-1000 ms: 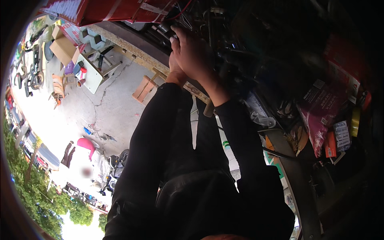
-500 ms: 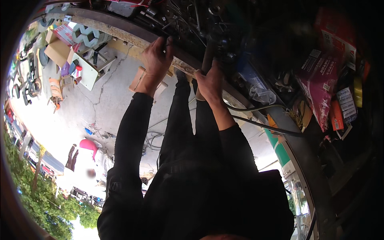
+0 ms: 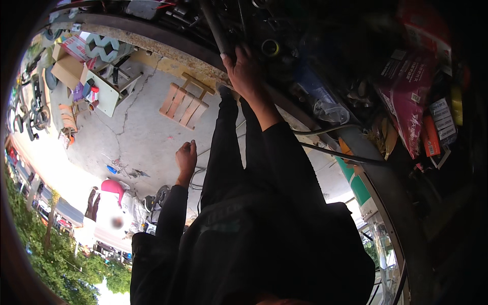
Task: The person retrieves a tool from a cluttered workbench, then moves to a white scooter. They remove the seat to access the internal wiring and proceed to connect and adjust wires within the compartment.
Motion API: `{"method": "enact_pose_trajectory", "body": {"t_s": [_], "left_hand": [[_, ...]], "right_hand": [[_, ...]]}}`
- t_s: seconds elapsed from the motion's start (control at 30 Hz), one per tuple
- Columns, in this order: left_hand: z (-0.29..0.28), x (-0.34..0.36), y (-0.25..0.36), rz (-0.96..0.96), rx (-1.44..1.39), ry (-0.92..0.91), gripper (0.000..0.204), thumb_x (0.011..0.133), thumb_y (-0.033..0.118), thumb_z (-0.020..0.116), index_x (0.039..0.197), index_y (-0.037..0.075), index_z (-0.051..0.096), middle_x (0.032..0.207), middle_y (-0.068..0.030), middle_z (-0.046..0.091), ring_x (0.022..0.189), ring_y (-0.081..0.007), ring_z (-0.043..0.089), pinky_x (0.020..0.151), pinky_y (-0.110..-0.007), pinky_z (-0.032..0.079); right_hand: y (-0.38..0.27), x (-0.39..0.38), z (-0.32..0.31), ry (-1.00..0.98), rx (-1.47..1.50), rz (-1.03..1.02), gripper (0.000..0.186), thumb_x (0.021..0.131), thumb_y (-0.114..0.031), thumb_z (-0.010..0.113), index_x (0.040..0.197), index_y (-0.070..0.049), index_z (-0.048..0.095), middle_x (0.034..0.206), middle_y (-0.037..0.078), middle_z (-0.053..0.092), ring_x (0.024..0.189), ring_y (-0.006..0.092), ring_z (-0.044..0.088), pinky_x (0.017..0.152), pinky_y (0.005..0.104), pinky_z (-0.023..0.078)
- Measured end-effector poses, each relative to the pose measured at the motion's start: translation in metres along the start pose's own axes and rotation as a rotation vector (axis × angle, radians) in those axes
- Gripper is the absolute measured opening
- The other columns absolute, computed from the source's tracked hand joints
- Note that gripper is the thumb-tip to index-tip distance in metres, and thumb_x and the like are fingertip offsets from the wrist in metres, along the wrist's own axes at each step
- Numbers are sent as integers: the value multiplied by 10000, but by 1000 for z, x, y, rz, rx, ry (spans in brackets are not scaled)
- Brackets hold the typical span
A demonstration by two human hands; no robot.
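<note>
My right hand is over the dark workbench, its fingers wrapped round the lower end of a long, dark, round handle. The handle slants up and left past tools, and its far end leaves the top of the view. My left hand hangs lower, over the grey floor and left of my legs, with its fingers curled closed. Whether anything small is inside them cannot be made out. Close to the right hand lies a ring with a yellow-green inner edge.
A rusty bench edge crosses in front of me. Beyond it lie dark tools, a clear plastic cup and a purple package. A slatted wooden stool stands on the floor. Hoses run at right; another person is at far left.
My left hand has left the bench edge and dropped down toward me. My right hand has moved farther over the bench, and the handle now tilts up and left. The stool is uncovered.
</note>
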State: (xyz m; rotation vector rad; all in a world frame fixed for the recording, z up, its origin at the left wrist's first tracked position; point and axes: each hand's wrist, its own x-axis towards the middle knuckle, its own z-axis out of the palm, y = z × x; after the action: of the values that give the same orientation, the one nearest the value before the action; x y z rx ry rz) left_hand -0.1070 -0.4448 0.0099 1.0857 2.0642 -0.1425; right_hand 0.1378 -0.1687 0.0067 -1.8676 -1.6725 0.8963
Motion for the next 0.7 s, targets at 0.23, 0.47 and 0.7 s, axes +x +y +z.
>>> {"method": "enact_pose_trajectory", "body": {"t_s": [0.23, 0.47, 0.7], "left_hand": [[0, -2, 5, -29, -49, -62, 481, 969, 435, 569, 768, 5, 649, 710, -231, 649, 707, -462, 634, 621, -519, 459], [-2, 1, 21, -11, -184, -21, 476, 974, 409, 577, 745, -5, 626, 686, -224, 636, 672, -452, 622, 603, -497, 456], [5, 2, 22, 9, -160, 13, 471, 967, 408, 589, 736, 0, 630, 656, -215, 622, 641, -436, 621, 595, -487, 458]], "right_hand": [[64, 16, -32, -437, 27, -101, 347, 990, -339, 585, 1072, -16, 681, 1228, 218, 599, 1138, 397, 557, 972, 456, 460], [57, 10, -72, -659, -121, 8, 465, 870, -206, 737, 1257, 2, 585, 1261, 218, 564, 1202, 401, 540, 994, 455, 463], [72, 40, -71, -457, -220, 7, 350, 891, -270, 760, 939, 46, 618, 765, 200, 654, 704, 376, 667, 597, 450, 495]]}}
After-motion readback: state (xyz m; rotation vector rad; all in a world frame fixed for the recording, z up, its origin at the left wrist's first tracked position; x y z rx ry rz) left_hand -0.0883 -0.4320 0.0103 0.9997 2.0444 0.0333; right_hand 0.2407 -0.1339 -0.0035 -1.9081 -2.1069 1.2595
